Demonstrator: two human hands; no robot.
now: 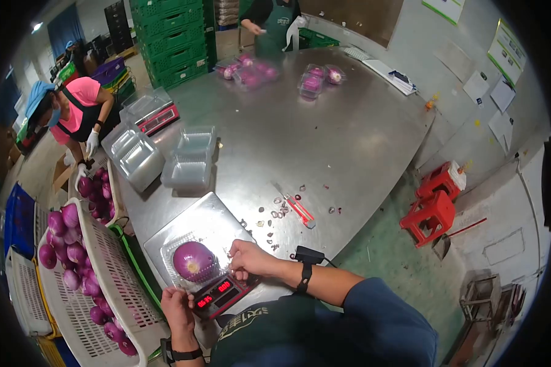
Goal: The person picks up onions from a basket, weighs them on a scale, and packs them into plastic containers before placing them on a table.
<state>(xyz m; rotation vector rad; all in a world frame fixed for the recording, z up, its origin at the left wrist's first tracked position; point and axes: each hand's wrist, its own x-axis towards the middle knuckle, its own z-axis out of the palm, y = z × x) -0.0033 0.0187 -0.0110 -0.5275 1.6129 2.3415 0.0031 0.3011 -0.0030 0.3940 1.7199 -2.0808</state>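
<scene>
A purple onion [193, 261] sits in a clear plastic container [172, 243] on the steel plate of a digital scale [209, 214]. Red digits glow on the scale's display [215, 295], in front of the plate. My left hand [178, 309] is closed at the container's near left edge, fingertips pinched together beside the display. At the right edge, my right hand [249, 260] is also closed, its fingers pinching the clear plastic. The thin plastic is hard to make out between the fingers.
Left stands a white basket of purple onions [76, 254]. Stacked clear containers [190, 160] lie beyond the scale. A red cutter [299, 211] and onion scraps lie to the right. Packed onions [312, 81] sit farther back. A co-worker [73, 110] bends over another basket; another person [275, 27] stands behind the table.
</scene>
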